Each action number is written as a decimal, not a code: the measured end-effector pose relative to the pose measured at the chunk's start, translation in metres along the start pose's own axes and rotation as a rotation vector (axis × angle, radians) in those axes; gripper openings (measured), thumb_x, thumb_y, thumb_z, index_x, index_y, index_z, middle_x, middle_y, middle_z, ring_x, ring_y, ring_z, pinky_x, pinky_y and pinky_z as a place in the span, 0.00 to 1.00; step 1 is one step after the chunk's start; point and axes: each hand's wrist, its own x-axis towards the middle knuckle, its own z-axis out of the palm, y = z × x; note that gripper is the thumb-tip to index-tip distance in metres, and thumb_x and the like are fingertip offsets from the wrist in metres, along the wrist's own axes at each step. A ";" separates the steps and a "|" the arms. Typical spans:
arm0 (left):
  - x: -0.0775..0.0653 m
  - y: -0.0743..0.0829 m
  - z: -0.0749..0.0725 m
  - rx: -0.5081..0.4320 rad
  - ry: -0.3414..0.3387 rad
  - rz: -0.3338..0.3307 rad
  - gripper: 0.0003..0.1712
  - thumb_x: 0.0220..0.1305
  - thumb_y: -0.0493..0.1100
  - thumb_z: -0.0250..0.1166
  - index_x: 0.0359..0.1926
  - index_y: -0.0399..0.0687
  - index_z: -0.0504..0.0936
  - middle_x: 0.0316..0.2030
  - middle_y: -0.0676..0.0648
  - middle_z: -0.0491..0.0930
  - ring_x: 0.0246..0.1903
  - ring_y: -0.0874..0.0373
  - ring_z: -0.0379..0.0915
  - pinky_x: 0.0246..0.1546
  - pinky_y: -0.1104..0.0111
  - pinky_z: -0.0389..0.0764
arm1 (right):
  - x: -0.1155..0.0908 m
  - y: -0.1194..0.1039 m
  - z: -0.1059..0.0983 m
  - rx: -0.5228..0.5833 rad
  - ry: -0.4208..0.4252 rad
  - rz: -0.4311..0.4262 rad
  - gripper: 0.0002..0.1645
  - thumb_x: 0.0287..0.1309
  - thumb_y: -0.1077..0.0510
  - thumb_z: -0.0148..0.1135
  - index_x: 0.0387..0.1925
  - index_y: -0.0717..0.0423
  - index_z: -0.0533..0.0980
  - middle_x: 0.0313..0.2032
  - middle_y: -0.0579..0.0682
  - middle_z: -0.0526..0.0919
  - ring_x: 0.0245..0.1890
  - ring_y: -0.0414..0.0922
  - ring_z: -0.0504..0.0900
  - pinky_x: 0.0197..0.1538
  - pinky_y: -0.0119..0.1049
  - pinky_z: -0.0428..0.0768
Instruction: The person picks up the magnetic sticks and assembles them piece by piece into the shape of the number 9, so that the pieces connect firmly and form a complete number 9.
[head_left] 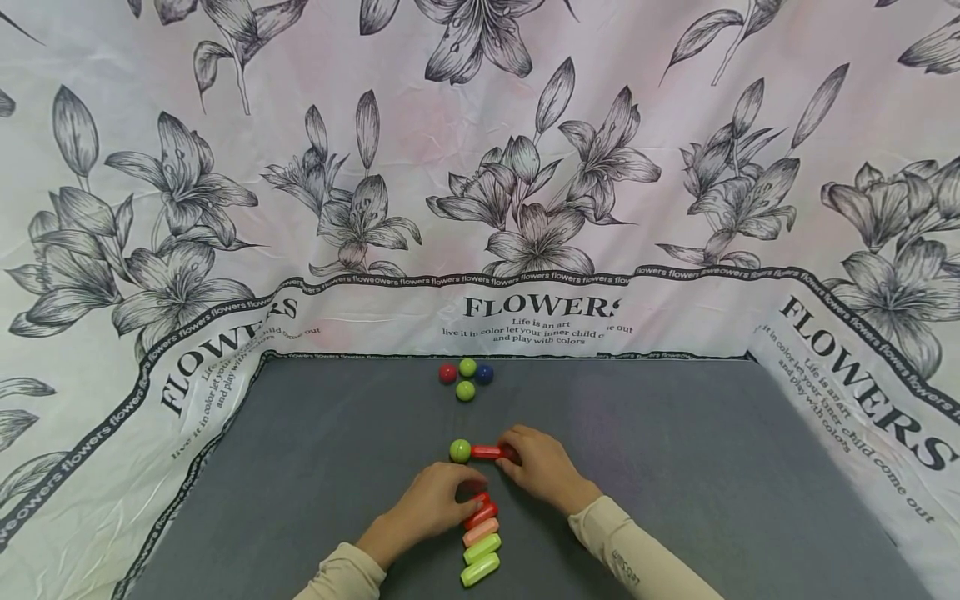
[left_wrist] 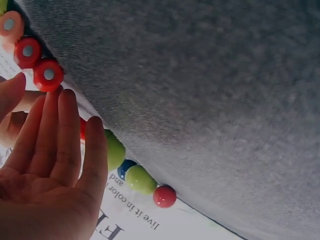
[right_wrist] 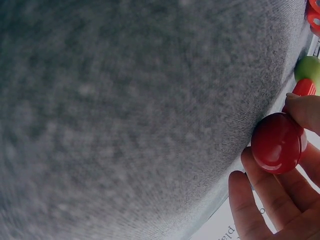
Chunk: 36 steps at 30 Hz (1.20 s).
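Observation:
In the head view my right hand (head_left: 543, 467) is at the right end of a red rod (head_left: 486, 452). A green ball (head_left: 460, 451) meets the rod's left end. The right wrist view shows a glossy red ball (right_wrist: 278, 143) pinched between that hand's thumb and fingers, against the rod; from above, the hand mostly hides this ball. My left hand (head_left: 435, 502) is over the far end of a row of rods, its fingers loosely extended. Its fingertips are right at a red rod (left_wrist: 48, 75) with a grey disc on its end. Another red rod (head_left: 482, 515) lies beside that one.
Nearer in the row lie a pink rod (head_left: 481, 532) and two green rods (head_left: 482, 547). Farther back sit a red ball (head_left: 447, 373), a blue ball (head_left: 484, 374) and two green balls (head_left: 466, 391). Flower-printed cloth (head_left: 540, 321) hangs around the grey table (head_left: 337, 433).

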 end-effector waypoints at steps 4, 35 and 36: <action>-0.001 0.001 0.000 -0.016 -0.006 0.000 0.14 0.62 0.46 0.71 0.48 0.51 0.88 0.41 0.56 0.89 0.39 0.68 0.83 0.38 0.72 0.80 | 0.000 0.000 0.001 -0.001 0.009 -0.010 0.12 0.56 0.54 0.74 0.41 0.51 0.83 0.36 0.44 0.83 0.32 0.38 0.77 0.37 0.37 0.78; 0.001 0.006 0.007 0.131 0.124 -0.075 0.07 0.54 0.45 0.72 0.36 0.53 0.89 0.26 0.58 0.82 0.23 0.71 0.71 0.23 0.73 0.71 | 0.001 0.000 0.001 -0.003 0.001 -0.010 0.11 0.56 0.55 0.74 0.41 0.51 0.83 0.34 0.43 0.82 0.30 0.38 0.75 0.34 0.34 0.75; 0.001 0.005 0.007 0.123 0.128 -0.076 0.07 0.55 0.45 0.72 0.36 0.53 0.89 0.26 0.58 0.82 0.23 0.71 0.71 0.23 0.73 0.71 | 0.001 0.000 0.001 -0.003 0.001 -0.009 0.11 0.56 0.55 0.74 0.41 0.51 0.83 0.34 0.43 0.81 0.30 0.38 0.75 0.34 0.34 0.75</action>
